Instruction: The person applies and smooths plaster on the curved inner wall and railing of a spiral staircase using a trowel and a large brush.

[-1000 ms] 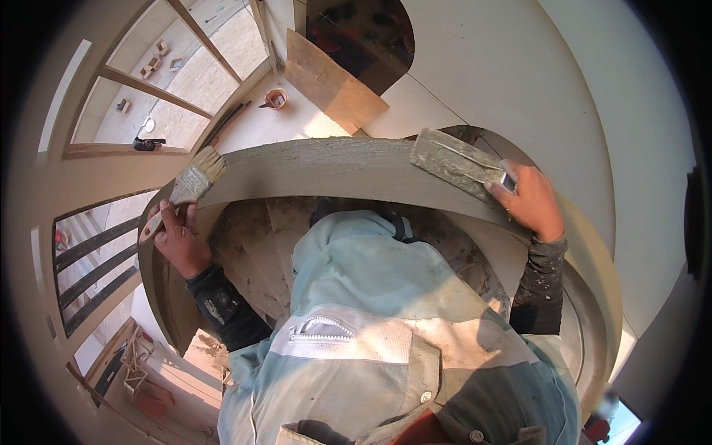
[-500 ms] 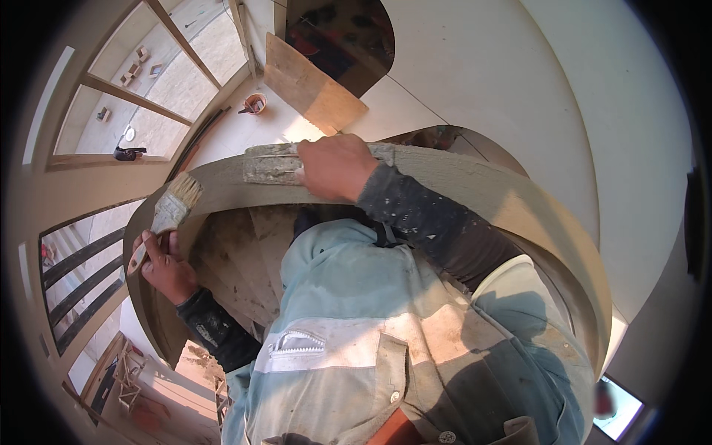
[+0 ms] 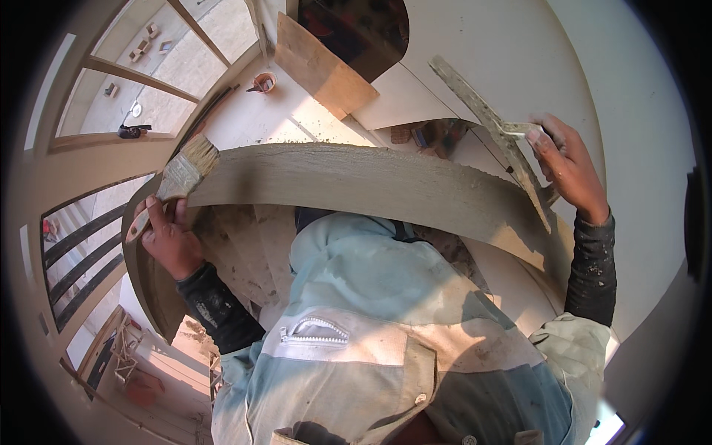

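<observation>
Right hand (image 3: pixel 569 167) swung from 12 to 2 o'clock, gripping trowel (image 3: pixel 482 119), now edge-on, apparently lifted off curved wall (image 3: pixel 334 172) at 12; smoothing seems paused; left hand (image 3: pixel 172 243), 9 o'clock, grips brush (image 3: pixel 182 175); hands apart

The brush bristles (image 3: pixel 200 154) are tan, the trowel (image 3: pixel 486 122) apparently greyish.

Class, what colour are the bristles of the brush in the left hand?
Pale tan; the bristles show best in the head view.
</observation>
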Motion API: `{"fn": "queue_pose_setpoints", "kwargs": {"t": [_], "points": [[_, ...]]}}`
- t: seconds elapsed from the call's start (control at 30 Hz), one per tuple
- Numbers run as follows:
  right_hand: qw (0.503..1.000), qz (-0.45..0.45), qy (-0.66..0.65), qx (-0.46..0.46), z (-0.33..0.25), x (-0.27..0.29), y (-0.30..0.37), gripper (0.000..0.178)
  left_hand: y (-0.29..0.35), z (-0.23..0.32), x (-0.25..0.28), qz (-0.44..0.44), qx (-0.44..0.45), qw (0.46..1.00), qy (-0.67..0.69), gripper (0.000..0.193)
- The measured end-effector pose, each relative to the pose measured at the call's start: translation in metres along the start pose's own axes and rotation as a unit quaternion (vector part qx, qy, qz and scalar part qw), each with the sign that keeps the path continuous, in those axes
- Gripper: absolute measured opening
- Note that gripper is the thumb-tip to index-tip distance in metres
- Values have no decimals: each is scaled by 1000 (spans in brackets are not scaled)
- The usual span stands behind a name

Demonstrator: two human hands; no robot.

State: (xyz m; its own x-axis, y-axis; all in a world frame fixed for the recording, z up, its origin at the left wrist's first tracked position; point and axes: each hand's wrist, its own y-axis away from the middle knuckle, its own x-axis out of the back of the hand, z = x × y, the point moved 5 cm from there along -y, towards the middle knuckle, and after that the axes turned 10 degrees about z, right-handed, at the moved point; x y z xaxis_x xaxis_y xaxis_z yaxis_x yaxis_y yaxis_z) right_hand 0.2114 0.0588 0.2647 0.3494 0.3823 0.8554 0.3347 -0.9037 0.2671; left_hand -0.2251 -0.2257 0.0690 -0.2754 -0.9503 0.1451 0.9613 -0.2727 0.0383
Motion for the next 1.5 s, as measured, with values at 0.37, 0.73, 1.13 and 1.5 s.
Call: {"fn": "queue_pose_setpoints", "kwargs": {"t": [0.37, 0.73, 1.13, 1.5], "points": [[887, -445, -29, 124, -64, -252, -167, 54, 56, -15, 91, 107, 46, 973, -200, 25], [857, -505, 22, 96, 42, -280, -160, 59, 109, -3, 64, 198, 124, 971, -53, 32], [865, -467, -49, 174, 21, -278, -145, 66, 97, 23, 30, 117, 120, 983, -74, 36], [877, -463, 74, 104, 154, -257, -124, 62, 97, 22, 29, 88, 116, 986, -77, 32]]}}
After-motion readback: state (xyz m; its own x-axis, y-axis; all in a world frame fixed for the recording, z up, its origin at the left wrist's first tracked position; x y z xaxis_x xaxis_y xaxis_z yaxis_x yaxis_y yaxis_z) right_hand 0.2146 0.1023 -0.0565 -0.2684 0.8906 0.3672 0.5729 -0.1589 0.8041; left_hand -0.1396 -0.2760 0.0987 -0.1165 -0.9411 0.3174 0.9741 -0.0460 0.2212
